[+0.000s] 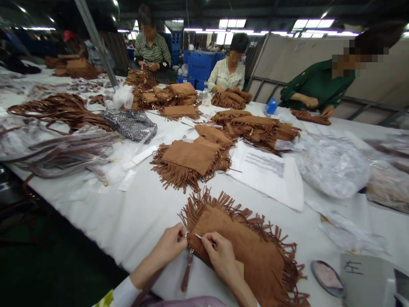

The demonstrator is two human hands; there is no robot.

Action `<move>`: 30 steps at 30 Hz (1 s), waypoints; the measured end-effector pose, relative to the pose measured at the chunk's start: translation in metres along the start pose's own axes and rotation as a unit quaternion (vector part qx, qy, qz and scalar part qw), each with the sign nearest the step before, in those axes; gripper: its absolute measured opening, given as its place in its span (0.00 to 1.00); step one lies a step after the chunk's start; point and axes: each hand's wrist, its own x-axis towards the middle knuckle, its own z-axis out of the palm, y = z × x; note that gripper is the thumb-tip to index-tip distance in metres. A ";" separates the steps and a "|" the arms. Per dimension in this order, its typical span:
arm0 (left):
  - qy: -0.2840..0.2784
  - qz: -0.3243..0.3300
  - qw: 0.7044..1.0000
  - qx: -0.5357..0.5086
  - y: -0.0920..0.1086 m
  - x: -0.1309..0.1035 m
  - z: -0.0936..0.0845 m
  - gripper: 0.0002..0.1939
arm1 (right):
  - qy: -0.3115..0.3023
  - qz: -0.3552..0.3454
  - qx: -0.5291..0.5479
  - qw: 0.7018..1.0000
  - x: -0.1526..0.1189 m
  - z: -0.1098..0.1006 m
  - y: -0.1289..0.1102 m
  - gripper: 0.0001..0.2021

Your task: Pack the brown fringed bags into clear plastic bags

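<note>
2 hands pinching at 1 brown fringed bag, left at its metal ring.

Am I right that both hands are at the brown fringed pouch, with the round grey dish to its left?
Not quite: the head view shows the round grey dish to the right of the brown fringed pouch; the left hand and right hand are indeed at it.

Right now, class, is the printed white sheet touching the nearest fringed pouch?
Apart: the head view shows white tabletop between the printed sheet and the nearest fringed pouch.
</note>
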 end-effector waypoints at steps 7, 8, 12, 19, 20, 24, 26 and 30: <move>0.001 -0.086 0.974 -0.211 -0.011 0.005 0.012 0.23 | -0.013 0.025 0.029 0.999 0.006 0.002 -0.008 0.14; 0.005 -0.090 0.969 -0.232 -0.013 0.006 0.013 0.24 | -0.016 0.025 0.030 0.999 0.007 0.003 -0.011 0.13; 0.001 -0.107 0.952 -0.286 -0.017 0.008 0.013 0.21 | -0.024 0.019 0.001 1.000 0.010 0.008 -0.021 0.12; -0.023 -0.118 0.941 -0.316 -0.022 0.009 0.006 0.21 | -0.036 0.013 -0.127 0.991 0.019 0.013 -0.025 0.09; -0.026 -0.117 0.940 -0.318 -0.022 0.010 0.005 0.21 | -0.039 0.011 -0.141 0.989 0.020 0.014 -0.025 0.09; -0.041 -0.111 0.938 -0.326 -0.024 0.012 0.003 0.22 | -0.062 -0.008 -0.175 0.983 0.024 0.019 -0.028 0.09; -0.051 -0.105 0.936 -0.331 -0.023 0.013 0.003 0.22 | -0.067 -0.016 -0.183 0.981 0.026 0.022 -0.028 0.10; -0.069 -0.097 0.935 -0.334 -0.022 0.014 0.001 0.22 | -0.067 -0.030 -0.185 0.980 0.027 0.027 -0.023 0.11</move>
